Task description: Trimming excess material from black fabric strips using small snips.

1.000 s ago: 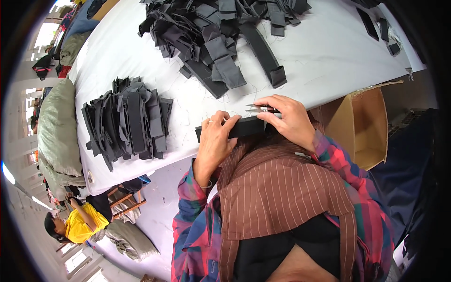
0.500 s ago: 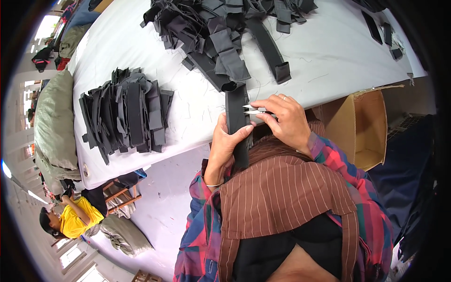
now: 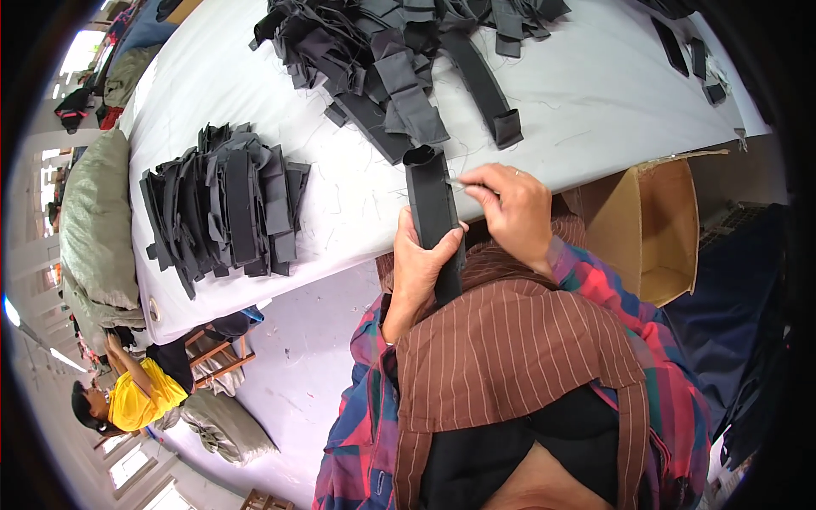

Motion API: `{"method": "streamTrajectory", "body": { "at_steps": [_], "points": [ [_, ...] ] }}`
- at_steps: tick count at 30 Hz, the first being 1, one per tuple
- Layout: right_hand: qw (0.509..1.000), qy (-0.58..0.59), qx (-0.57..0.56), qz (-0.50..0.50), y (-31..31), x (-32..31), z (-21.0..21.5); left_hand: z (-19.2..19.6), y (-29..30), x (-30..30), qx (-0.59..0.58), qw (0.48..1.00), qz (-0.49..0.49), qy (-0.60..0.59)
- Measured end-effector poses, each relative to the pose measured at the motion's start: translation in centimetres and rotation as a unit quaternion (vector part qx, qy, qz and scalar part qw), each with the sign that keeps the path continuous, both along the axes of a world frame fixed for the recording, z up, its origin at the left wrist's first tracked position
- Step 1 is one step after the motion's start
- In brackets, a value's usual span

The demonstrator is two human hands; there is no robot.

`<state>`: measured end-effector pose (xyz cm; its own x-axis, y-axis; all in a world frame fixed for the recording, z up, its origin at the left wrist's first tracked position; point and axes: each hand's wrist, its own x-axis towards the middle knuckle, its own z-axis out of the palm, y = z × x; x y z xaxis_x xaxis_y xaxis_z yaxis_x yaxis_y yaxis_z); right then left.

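Note:
My left hand (image 3: 420,263) is closed on a black fabric strip (image 3: 430,195), its thumb lying across the front, at the table's near edge. The strip's lower end hangs against my striped apron (image 3: 501,348). In my right hand (image 3: 517,212) is a pair of thread snips (image 3: 455,181), mostly hidden by the fingers. Their small tips point at the strip's right edge near its top; whether they touch it I cannot tell. Beyond the strip lies a loose heap of dark fabric strips (image 3: 408,81). A neater stack of similar strips (image 3: 225,204) stands to the left.
The white-covered table (image 3: 340,221) has loose threads scattered on it. Below its right edge is an open cardboard box (image 3: 671,229). A stuffed greenish sack (image 3: 98,221) rests against the table's left end. A person in a yellow top (image 3: 149,395) sits at the lower left.
The snips' blades, spread apart earlier, now look closed. My right hand has shifted slightly up along the strip and turned, covering more of the snips. The left hand keeps its hold.

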<state>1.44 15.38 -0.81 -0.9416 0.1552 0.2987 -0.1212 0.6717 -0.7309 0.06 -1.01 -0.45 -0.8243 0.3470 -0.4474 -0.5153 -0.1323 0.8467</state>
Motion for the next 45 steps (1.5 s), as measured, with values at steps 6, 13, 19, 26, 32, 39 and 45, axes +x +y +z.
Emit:
{"method": "streamTrajectory", "body": {
  "at_steps": [6, 13, 19, 26, 32, 39, 45],
  "points": [
    [0.983, 0.016, -0.181, -0.016, 0.3, -1.3, 2.2, -0.4, -0.5, -0.3, -0.109, 0.986, -0.028, 0.125],
    [0.894, -0.08, -0.441, 0.012, 3.1, -3.3, 1.7, 3.2, -2.5, -3.0, -0.26, 0.864, -0.125, 0.412],
    [0.831, -0.106, -0.545, -0.018, 2.6, -2.4, 2.2, 3.0, -1.4, -4.1, -0.271, 0.839, -0.056, 0.469],
    [0.867, -0.045, -0.496, -0.032, 3.0, -3.2, 2.2, 2.0, -0.7, -3.0, -0.236, 0.897, -0.051, 0.369],
    [0.865, -0.074, -0.496, -0.026, 2.7, -2.7, 1.6, 2.8, -1.1, -4.2, -0.267, 0.831, -0.051, 0.486],
    [0.912, -0.031, -0.408, 0.025, 1.6, -3.3, -1.2, 2.7, 0.4, -2.3, -0.054, 0.976, 0.003, 0.212],
    [0.959, -0.041, -0.278, -0.035, 2.8, -2.9, 1.4, 2.2, 0.5, -2.2, 0.052, 0.996, 0.012, 0.075]
  ]
}}
